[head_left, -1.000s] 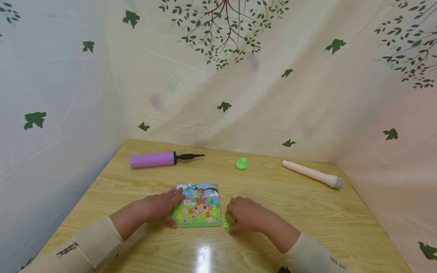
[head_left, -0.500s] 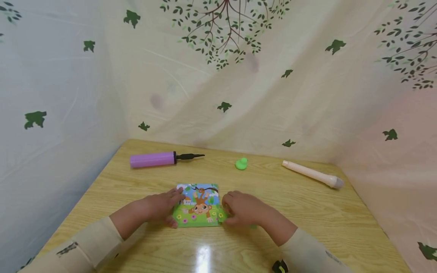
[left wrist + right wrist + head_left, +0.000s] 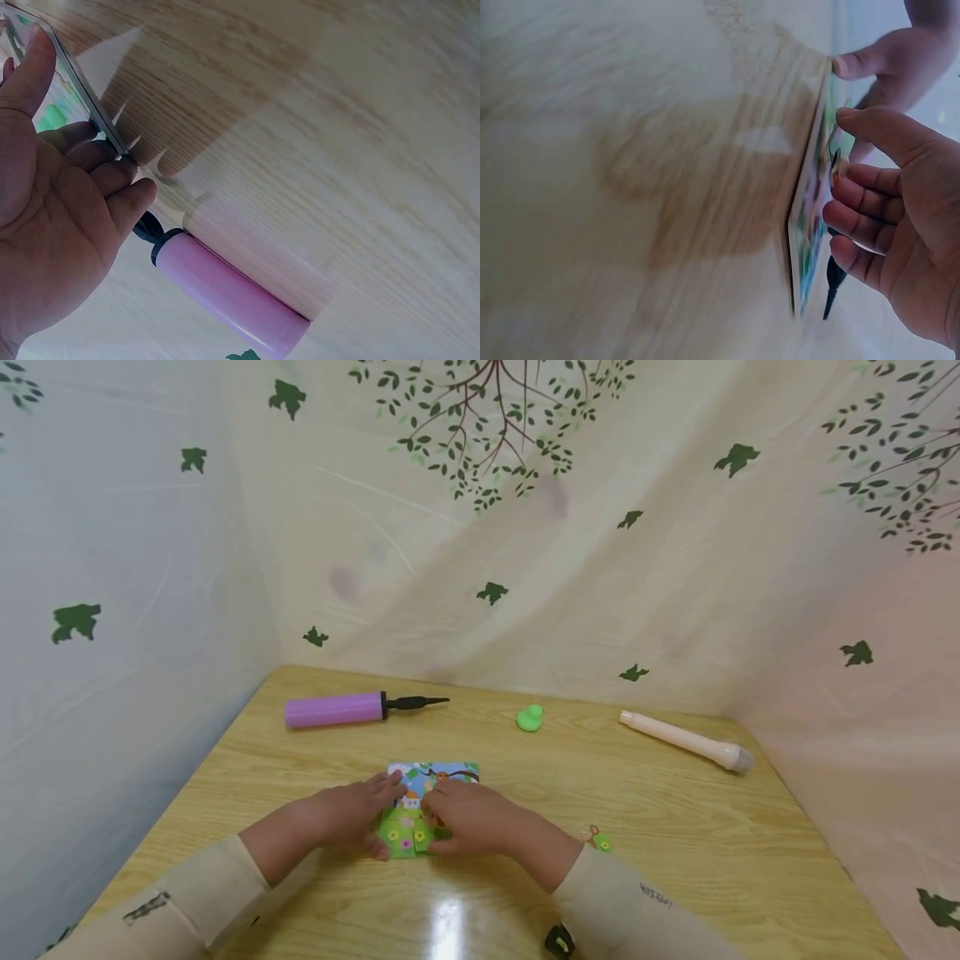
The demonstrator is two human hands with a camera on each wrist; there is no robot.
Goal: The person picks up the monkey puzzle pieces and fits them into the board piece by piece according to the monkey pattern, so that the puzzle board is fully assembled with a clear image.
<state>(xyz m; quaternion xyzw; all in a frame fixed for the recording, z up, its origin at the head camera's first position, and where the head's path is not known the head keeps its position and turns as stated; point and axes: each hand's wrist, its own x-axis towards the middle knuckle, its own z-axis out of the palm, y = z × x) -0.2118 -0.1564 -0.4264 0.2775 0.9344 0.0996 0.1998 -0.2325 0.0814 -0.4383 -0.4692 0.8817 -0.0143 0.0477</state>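
Observation:
A square monkey jigsaw puzzle (image 3: 397,841) lies flat on the table, partly hidden by both hands. My left hand (image 3: 347,814) grips it along its left side, with the thumb at the near corner and fingertips at the edge. Over the puzzle's lower middle, my right hand (image 3: 476,818) pinches a green jigsaw piece (image 3: 422,837) with a yellow flower. The right wrist view shows this piece (image 3: 836,142) tilted between thumb and fingers, just above the picture. Beyond my right wrist lie one or more loose pieces (image 3: 600,841), partly covered by the arm.
A purple hand pump (image 3: 336,711) with a black nozzle lies at the back left of the wooden table (image 3: 675,877). Behind the puzzle stands a green toy duck (image 3: 529,718). A pale toy microphone (image 3: 686,741) lies at the back right. Fabric walls (image 3: 450,543) enclose the table.
My right hand has moved left from beside the puzzle to over it, carrying the green piece. Loose pieces have come into sight by the right forearm. My left hand has kept its place.

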